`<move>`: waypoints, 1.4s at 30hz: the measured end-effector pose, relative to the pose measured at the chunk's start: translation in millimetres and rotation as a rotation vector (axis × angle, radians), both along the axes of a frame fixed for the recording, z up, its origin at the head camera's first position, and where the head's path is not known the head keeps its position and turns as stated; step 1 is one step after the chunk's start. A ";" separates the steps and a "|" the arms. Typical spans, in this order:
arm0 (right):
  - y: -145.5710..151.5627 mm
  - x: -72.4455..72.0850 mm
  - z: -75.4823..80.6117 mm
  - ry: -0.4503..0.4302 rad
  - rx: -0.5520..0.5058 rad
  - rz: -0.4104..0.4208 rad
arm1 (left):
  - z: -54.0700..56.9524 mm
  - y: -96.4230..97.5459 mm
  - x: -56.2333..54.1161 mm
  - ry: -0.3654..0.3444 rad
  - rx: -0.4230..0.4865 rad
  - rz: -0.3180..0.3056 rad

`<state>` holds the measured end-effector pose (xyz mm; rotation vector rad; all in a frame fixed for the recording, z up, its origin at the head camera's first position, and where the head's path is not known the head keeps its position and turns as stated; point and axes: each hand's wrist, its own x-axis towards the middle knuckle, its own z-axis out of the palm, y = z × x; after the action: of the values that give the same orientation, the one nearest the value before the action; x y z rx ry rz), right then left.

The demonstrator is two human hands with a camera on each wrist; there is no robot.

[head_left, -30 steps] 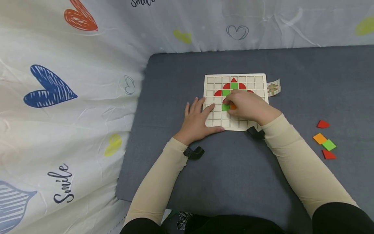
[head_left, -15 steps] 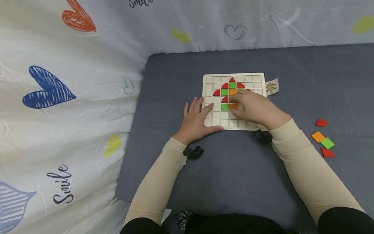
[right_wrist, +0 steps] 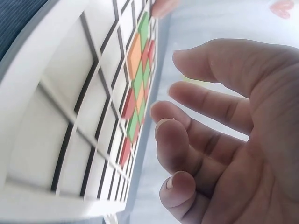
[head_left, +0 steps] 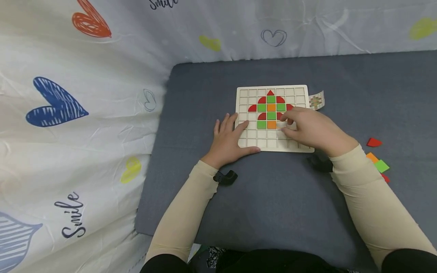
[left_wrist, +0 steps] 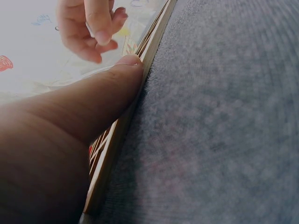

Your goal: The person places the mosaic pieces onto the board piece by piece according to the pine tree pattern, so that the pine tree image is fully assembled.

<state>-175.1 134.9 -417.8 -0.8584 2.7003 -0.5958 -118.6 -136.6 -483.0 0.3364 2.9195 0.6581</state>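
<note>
A pale wooden grid board (head_left: 252, 143) lies on the table, its cells partly filled with red, green and orange tiles. My left hand (head_left: 228, 142) rests with spread fingers at the board's left side; its thumb (left_wrist: 107, 91) presses along the near edge. Over the right half of the board hovers my right hand (head_left: 312, 127), fingers loosely bent and thumb apart, nothing between them. In the right wrist view, the fingers stand clear of the tiles. An orange square (head_left: 271, 124) sits in the lowest filled row, beside a green square (head_left: 261, 124).
Right of the board lie loose tiles: a red one (head_left: 374, 142), an orange square (head_left: 371, 156), a green square (head_left: 381, 166) and another red one (head_left: 386, 178), partly behind my right sleeve. A printed card (head_left: 316, 100) sticks out by the board's right edge. White curtains (head_left: 239, 30) border the grey table (head_left: 266, 212).
My right hand has drawn back to the right from the orange square, uncovering more tiles in the middle. The left hand keeps its place on the board.
</note>
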 end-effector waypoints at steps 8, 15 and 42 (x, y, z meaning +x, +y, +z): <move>18.1 9.0 3.9 -0.004 0.012 -0.044 | 0.1 -1.1 0.8 0.007 0.023 0.003; 35.5 16.8 2.1 -0.014 0.034 -0.066 | -1.2 -0.4 1.8 0.007 0.015 0.000; 99.6 56.4 -10.5 -0.095 0.189 -0.106 | 1.1 0.8 0.5 0.005 0.018 0.005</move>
<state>-118.7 234.5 -428.3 -0.6260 2.6758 -0.3835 -118.1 -135.7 -481.8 0.3325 2.9219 0.6852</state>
